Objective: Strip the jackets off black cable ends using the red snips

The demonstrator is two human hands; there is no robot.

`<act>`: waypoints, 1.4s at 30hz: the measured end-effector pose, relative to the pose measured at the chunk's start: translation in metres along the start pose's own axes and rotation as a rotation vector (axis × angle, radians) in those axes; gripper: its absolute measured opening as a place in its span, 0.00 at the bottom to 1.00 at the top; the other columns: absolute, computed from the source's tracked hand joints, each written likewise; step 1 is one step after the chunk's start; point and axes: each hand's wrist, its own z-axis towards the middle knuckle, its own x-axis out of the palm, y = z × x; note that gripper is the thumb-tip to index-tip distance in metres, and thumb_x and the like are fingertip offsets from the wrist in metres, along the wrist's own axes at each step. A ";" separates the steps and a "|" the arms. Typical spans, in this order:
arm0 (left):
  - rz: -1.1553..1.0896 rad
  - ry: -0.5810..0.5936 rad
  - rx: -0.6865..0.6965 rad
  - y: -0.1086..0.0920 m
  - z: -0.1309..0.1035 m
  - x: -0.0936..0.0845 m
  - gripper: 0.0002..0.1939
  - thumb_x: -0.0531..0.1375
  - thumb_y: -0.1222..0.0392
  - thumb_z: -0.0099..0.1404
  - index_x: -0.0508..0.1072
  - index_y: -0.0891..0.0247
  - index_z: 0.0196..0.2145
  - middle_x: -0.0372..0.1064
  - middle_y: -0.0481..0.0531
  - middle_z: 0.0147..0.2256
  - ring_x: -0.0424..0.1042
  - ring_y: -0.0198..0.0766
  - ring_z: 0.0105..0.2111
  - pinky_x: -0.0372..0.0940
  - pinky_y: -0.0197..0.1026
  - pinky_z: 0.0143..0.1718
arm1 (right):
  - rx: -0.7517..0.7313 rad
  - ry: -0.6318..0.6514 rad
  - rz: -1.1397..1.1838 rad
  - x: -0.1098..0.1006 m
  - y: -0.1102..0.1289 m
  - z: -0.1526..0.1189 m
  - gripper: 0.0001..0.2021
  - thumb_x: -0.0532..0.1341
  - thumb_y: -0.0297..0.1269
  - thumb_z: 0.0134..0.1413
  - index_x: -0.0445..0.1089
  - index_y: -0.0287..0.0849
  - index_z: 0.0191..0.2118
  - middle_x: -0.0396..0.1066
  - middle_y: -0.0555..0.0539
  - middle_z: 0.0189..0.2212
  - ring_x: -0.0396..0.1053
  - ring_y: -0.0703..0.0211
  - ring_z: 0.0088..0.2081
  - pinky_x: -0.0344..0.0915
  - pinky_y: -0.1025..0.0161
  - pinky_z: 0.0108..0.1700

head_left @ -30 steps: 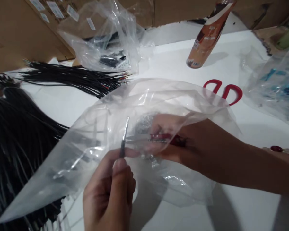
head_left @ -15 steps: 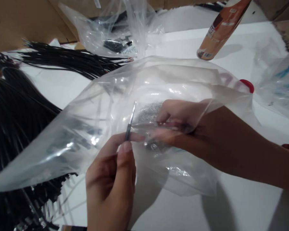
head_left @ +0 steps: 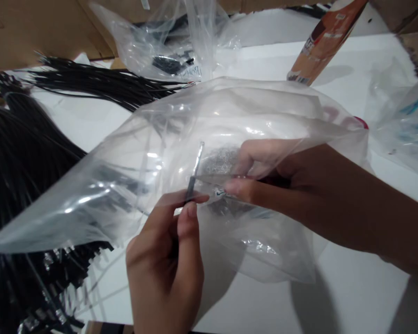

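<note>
My left hand (head_left: 170, 260) pinches a black cable (head_left: 190, 188) between thumb and fingers. The cable's bare silver end (head_left: 198, 157) points up and away. My right hand (head_left: 275, 181) is closed around a slim pointed tool (head_left: 214, 178), whose exact kind I cannot make out. Its tip meets the cable where the black jacket ends. Both hands work at a large clear plastic bag (head_left: 181, 111), and its film crosses part of my right hand. Behind the fingers, a heap of tiny grey metal pieces (head_left: 221, 160) shows in the bag.
Bundles of black cables lie at the left (head_left: 28, 153) and behind the bag (head_left: 101, 83). An orange-brown packet (head_left: 325, 44) stands at the back right. Another clear bag (head_left: 170, 51) holds black parts; one with blue pieces (head_left: 414, 116) lies right. Cardboard (head_left: 38, 30) borders the back.
Both hands and the cable have shifted slightly in view. The tool's tip stays at the jacket's edge, and both hands keep their grip.
</note>
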 end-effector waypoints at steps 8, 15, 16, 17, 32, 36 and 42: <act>0.156 0.057 0.301 0.022 0.014 -0.005 0.08 0.59 0.58 0.68 0.78 0.54 0.41 0.79 0.39 0.32 0.74 0.27 0.29 0.63 0.26 0.31 | 0.010 0.003 -0.014 0.001 -0.007 -0.001 0.15 0.58 0.45 0.64 0.64 0.45 0.27 0.61 0.58 0.18 0.58 0.67 0.20 0.53 0.68 0.19; 0.127 0.066 0.326 0.024 0.016 -0.007 0.08 0.60 0.60 0.67 0.79 0.52 0.42 0.80 0.38 0.32 0.75 0.25 0.27 0.63 0.22 0.30 | -0.009 -0.027 -0.018 0.003 -0.005 -0.001 0.15 0.60 0.44 0.63 0.63 0.44 0.27 0.57 0.58 0.18 0.55 0.69 0.20 0.50 0.69 0.20; 0.120 0.065 0.325 0.023 0.015 -0.007 0.09 0.60 0.60 0.67 0.79 0.52 0.42 0.80 0.38 0.32 0.75 0.25 0.27 0.63 0.23 0.29 | -0.008 -0.023 -0.024 0.004 -0.004 -0.001 0.15 0.60 0.44 0.63 0.63 0.44 0.27 0.56 0.58 0.18 0.54 0.69 0.20 0.50 0.69 0.20; 0.113 0.061 0.320 0.022 0.014 -0.007 0.09 0.60 0.60 0.67 0.79 0.52 0.42 0.80 0.39 0.32 0.75 0.25 0.27 0.64 0.23 0.29 | -0.003 -0.015 -0.032 0.004 -0.005 0.000 0.16 0.59 0.45 0.64 0.63 0.44 0.27 0.56 0.58 0.17 0.54 0.68 0.20 0.50 0.69 0.20; 0.141 -0.047 0.212 0.015 0.007 -0.005 0.09 0.61 0.59 0.64 0.81 0.54 0.40 0.76 0.42 0.23 0.69 0.31 0.19 0.62 0.33 0.24 | 0.027 0.009 0.005 0.002 -0.006 -0.001 0.13 0.60 0.46 0.62 0.68 0.45 0.29 0.63 0.56 0.19 0.59 0.65 0.21 0.55 0.67 0.21; 0.150 -0.032 0.241 0.015 0.007 -0.006 0.10 0.60 0.61 0.65 0.80 0.53 0.41 0.77 0.42 0.25 0.71 0.29 0.21 0.63 0.31 0.26 | 0.006 -0.012 0.000 0.002 -0.007 0.000 0.12 0.62 0.42 0.60 0.67 0.44 0.28 0.62 0.57 0.19 0.58 0.66 0.21 0.53 0.68 0.20; 0.153 -0.026 0.284 0.016 0.008 -0.004 0.09 0.61 0.62 0.64 0.80 0.54 0.40 0.76 0.41 0.24 0.70 0.28 0.20 0.62 0.30 0.25 | 0.002 -0.015 -0.027 0.003 -0.007 -0.001 0.14 0.61 0.45 0.61 0.65 0.44 0.27 0.58 0.57 0.17 0.55 0.67 0.19 0.51 0.67 0.19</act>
